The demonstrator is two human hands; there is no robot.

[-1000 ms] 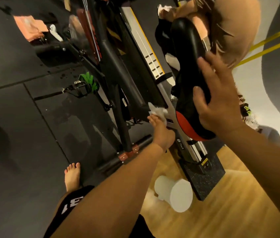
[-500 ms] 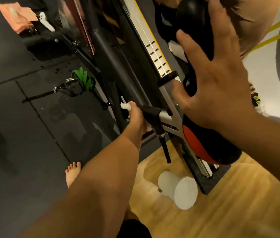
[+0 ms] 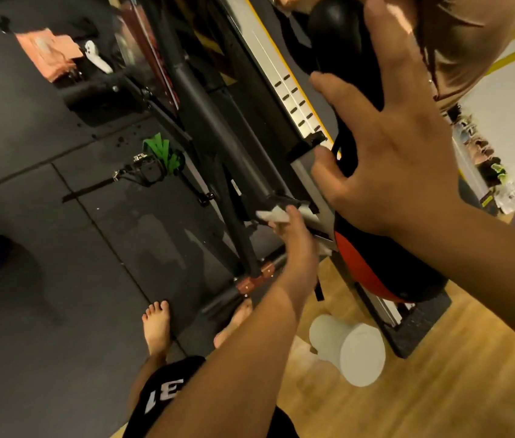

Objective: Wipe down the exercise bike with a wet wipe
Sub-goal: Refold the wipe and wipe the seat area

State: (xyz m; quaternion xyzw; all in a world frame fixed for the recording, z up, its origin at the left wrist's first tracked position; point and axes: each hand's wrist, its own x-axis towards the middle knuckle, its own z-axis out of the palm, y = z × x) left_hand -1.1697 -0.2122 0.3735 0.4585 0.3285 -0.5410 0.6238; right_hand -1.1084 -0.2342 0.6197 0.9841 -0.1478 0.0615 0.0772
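- Left hand point(image 3: 294, 238): reaches forward from the lower centre of the view with the fingers curled at the far end, pinching the wet wipe point(image 3: 273, 215). Only the back of the hand is visible.
- Wet wipe: white and crumpled. It sticks out just beyond the left fingertips, pressed to a black bracket on the exercise bike point(image 3: 199, 99) where the grey frame tube meets the seat post.
- Right hand point(image 3: 389, 159): above and to the right of the left hand, well apart from it. The fingers are straight and spread wide, holding nothing.
- Saddle point(image 3: 338, 36): black with a red patch, lying directly beneath the right hand. The palm is laid over it, but the contact itself cannot be confirmed.
- Silver slotted rail point(image 3: 284, 77): just left of the right hand's fingers, running diagonally with a yellow edge.
- Pedal point(image 3: 161, 156): carries a green strap, left of and beyond the left hand, over the dark floor mat point(image 3: 28, 216).
- White cylindrical container point(image 3: 349, 352): lies tilted on the wood floor point(image 3: 439, 390), below the right forearm and to the right of the left forearm.
- Bare feet point(image 3: 156, 324): on the mat below the left hand, one partly hidden by the left forearm.
- Orange cloth point(image 3: 51, 52): far upper left, well apart from both hands.
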